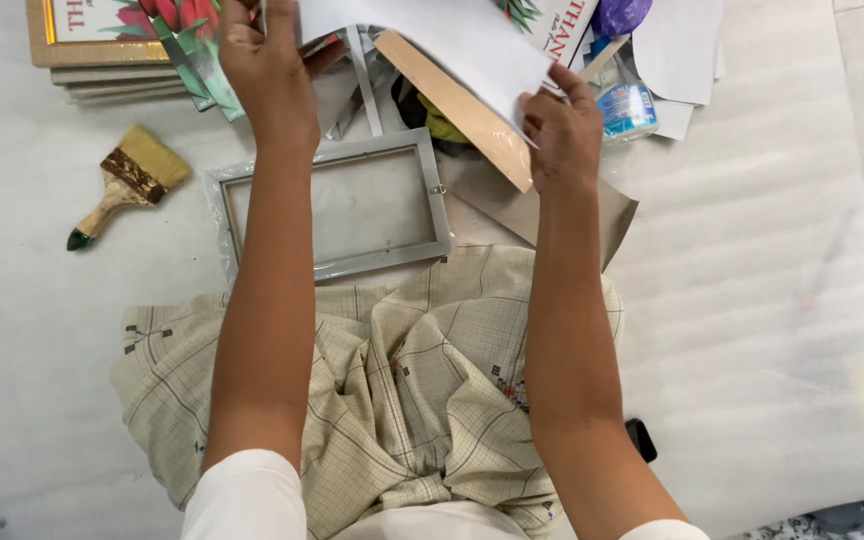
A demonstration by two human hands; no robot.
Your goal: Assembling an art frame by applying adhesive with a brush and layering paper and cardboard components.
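White paper sheet, pinched at each side by the left hand and right hand, is held taut above a grey picture frame. Left of the frame lies a paintbrush; beyond it, stacked frames.

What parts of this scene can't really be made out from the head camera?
- Left hand: fingertips cut off by the top edge.
- White sheet held by the right hand: its upper part runs off the top edge.
- Stack of framed pictures: cropped by the top edge.
- Small bottle: half hidden under papers.
- Dark object: mostly behind the right forearm.
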